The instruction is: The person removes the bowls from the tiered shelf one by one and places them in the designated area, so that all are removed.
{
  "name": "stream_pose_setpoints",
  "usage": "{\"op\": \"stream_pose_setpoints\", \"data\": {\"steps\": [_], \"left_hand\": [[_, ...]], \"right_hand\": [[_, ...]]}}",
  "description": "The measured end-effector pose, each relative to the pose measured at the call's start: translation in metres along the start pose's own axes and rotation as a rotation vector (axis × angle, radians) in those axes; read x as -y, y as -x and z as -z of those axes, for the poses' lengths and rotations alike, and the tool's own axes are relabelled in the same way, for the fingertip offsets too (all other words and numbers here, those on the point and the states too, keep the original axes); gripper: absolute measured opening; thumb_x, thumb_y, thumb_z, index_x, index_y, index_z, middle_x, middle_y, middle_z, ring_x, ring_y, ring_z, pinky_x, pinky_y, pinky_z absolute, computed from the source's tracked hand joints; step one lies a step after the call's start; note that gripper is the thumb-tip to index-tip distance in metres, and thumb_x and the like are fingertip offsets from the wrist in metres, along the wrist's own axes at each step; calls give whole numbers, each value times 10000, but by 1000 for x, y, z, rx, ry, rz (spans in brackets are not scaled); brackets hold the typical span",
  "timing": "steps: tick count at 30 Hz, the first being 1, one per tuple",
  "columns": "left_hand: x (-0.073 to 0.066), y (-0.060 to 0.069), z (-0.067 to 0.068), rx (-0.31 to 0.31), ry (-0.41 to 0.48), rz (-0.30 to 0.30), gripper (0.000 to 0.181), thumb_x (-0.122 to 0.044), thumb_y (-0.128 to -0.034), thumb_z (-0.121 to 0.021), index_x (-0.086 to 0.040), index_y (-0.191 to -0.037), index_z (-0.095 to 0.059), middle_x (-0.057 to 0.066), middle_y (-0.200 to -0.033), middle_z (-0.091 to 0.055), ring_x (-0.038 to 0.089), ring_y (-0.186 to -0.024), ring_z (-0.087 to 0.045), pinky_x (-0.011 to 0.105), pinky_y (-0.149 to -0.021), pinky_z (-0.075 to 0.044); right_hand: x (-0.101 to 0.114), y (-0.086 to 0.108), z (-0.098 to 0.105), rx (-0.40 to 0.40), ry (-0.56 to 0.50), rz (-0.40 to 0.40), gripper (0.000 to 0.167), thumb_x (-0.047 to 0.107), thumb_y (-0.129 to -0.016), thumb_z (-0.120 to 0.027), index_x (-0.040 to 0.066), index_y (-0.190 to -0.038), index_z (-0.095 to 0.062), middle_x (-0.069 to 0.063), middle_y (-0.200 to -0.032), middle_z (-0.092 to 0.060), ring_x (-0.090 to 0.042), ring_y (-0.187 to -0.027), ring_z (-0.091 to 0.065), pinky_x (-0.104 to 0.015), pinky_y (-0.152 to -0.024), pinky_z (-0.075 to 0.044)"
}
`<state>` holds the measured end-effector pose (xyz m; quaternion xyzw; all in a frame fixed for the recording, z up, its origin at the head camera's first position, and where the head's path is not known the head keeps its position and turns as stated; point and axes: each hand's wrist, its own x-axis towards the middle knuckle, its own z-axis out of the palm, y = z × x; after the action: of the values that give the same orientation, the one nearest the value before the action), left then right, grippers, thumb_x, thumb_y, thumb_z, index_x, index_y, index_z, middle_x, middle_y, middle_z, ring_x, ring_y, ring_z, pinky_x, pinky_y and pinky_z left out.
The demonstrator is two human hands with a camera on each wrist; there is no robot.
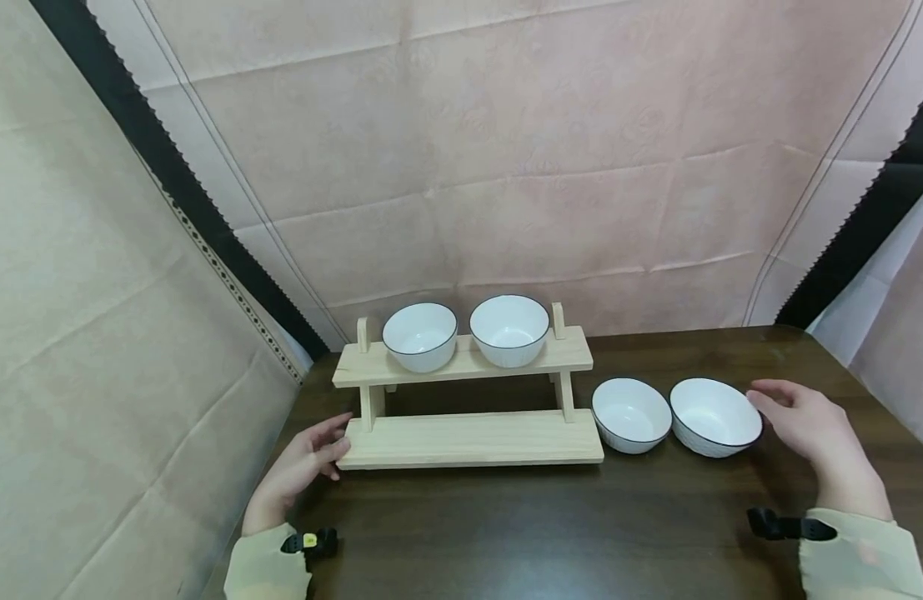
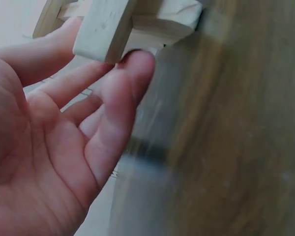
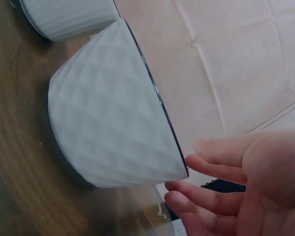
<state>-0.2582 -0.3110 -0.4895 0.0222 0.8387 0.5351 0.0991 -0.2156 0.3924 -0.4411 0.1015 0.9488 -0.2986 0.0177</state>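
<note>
A two-tier light wooden rack point(image 1: 472, 440) stands on the table, its lower shelf bare. Two white dark-rimmed bowls, one on the left point(image 1: 420, 337) and one on the right point(image 1: 509, 332), sit on its upper shelf. My left hand point(image 1: 299, 467) is at the lower shelf's left end; in the left wrist view this hand point(image 2: 73, 123) has its thumb and fingers around the wooden end point(image 2: 101, 32). Right of the rack are two more bowls, the nearer to it point(image 1: 631, 415) and the outer one point(image 1: 714, 418). My right hand point(image 1: 814, 433), fingers relaxed, is beside the outer bowl's rim point(image 3: 115, 113).
The dark brown table point(image 1: 536, 533) extends in front of the rack and bowls. Pale creased cloth point(image 1: 544, 167) hangs behind the table, and more cloth point(image 1: 131, 317) hangs at the left. Black straps run down both corners.
</note>
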Motion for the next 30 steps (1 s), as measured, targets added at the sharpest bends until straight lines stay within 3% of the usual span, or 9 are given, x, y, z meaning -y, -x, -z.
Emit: {"op": "stream_pose_setpoints", "data": {"steps": [5,9,14,20,24,30], "left_hand": [[-3,0,-2,-48,-49,39,624,-468,-888,-576,-161,-1406,-414,129,-1299,-510,222,-1016,-566,368,-784,-525],[-4,-2,-3,-69,-67,46,637,-511,-899,-531,-163,-1414,-395,96,-1422,-438,252,-1210,-506,442,-978,-441],[-7,-6,-3,-98,-54,36,717,-593,-876,-494,-168,-1436,-352,100,-1470,-382,298,-1256,-483,520,-1037,-364],[-24,-11,0,-127,0,6,733,-622,-879,-446,-205,-1463,-297,106,-1439,-416,301,-1287,-445,513,-1032,-376],[-34,-13,6,-174,59,-64,639,-546,-937,-408,-194,-1460,-304,151,-1362,-476,298,-1231,-493,459,-983,-440],[-43,-16,14,-275,164,-150,580,-495,-972,-368,-160,-1445,-335,159,-1246,-530,312,-1121,-566,385,-874,-515]], "right_hand": [[9,0,-2,-90,-20,-26,748,626,-919,-314,54,-1394,-388,-348,-1327,-406,-537,-1161,-358,-613,-769,-372],[19,2,-4,-172,-40,-63,719,593,-934,-306,64,-1417,-365,-324,-1318,-442,-534,-1153,-373,-579,-750,-375],[35,5,-12,-257,-60,-63,680,567,-942,-313,96,-1430,-361,-276,-1302,-496,-495,-1145,-422,-513,-706,-382],[59,2,-27,-376,-43,109,535,469,-962,-381,139,-1376,-458,-243,-1268,-537,-468,-1145,-448,-575,-785,-367],[73,3,-34,-425,-73,248,432,371,-966,-444,144,-1326,-518,-243,-1300,-515,-494,-1188,-392,-622,-888,-295],[97,10,-51,-429,-135,416,354,319,-955,-504,211,-1287,-563,-137,-1301,-548,-364,-1158,-464,-481,-831,-377]]}}
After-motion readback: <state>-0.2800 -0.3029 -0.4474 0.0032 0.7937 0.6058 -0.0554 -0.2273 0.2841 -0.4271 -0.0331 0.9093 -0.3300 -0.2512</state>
